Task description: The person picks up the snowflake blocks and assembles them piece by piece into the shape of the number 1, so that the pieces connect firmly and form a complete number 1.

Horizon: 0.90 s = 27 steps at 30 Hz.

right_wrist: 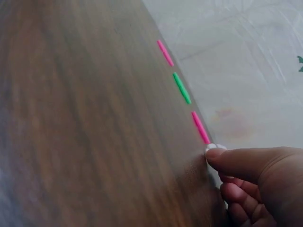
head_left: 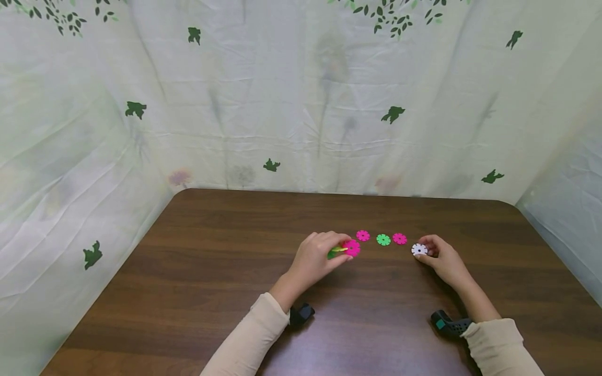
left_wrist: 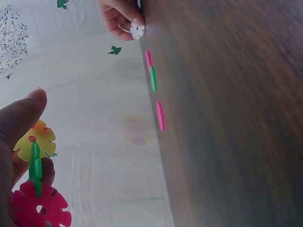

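Observation:
My left hand (head_left: 316, 257) holds a small chain of notched plastic discs above the table. In the left wrist view the chain consists of a yellow disc (left_wrist: 41, 141), a green disc (left_wrist: 35, 165) seen edge-on and a pink disc (left_wrist: 49, 205), slotted together. Off to the right, my right hand (head_left: 447, 263) pinches a white notched disc (head_left: 419, 250) between thumb and fingers. Between the hands, a pink disc (head_left: 362, 235), a green disc (head_left: 383, 240) and another pink disc (head_left: 400, 238) lie flat in a row.
The brown wooden table (head_left: 211, 282) has rounded far corners. Behind it hangs a pale curtain (head_left: 282, 104) printed with green birds and leaves. Each wrist carries a black device, one (head_left: 301, 315) on the left and one (head_left: 449, 325) on the right.

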Tool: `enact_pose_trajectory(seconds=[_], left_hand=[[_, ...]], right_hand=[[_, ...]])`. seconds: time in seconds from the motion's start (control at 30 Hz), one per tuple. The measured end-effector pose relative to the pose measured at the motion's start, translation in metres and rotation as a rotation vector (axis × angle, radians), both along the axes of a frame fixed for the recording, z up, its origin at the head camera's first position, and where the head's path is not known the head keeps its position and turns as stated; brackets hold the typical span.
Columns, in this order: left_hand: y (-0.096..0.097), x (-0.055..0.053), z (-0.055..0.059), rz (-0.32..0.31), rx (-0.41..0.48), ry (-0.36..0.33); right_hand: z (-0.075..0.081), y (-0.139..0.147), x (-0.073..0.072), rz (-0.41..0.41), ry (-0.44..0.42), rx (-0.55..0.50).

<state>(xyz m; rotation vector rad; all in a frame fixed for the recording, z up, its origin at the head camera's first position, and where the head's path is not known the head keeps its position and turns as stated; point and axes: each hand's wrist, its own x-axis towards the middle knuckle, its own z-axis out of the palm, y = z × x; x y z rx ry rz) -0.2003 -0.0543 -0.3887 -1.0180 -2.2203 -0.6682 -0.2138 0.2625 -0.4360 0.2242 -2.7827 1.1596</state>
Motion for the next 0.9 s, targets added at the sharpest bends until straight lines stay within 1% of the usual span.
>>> enact_pose_trajectory(seconds=[0.13,0.3,0.37,0.53,0.67,0.8,0.9], left_hand=[[0.000,0.000,0.000,-0.003,0.003,-0.002],[0.000,0.000,-0.001,-0.004,0.002,-0.003],[-0.001,0.000,-0.001,-0.002,0.001,-0.005],[-0.001,0.000,-0.001,0.001,0.001,-0.006],[-0.001,-0.001,-0.001,0.002,0.005,-0.003],[-0.002,-0.001,-0.002,0.005,0.006,-0.002],[-0.002,-0.001,-0.001,0.002,0.009,-0.002]], right_hand=[[-0.001,0.000,0.001,0.032,0.034,-0.028],[0.001,-0.001,0.001,0.046,0.070,-0.098],[0.003,-0.003,0.002,0.046,0.062,-0.139],[0.011,-0.009,0.005,0.046,0.012,-0.241],[0.019,-0.017,0.007,0.066,-0.002,-0.310],[0.027,-0.025,0.009,0.100,0.002,-0.349],[0.033,-0.031,0.010,0.122,0.010,-0.356]])
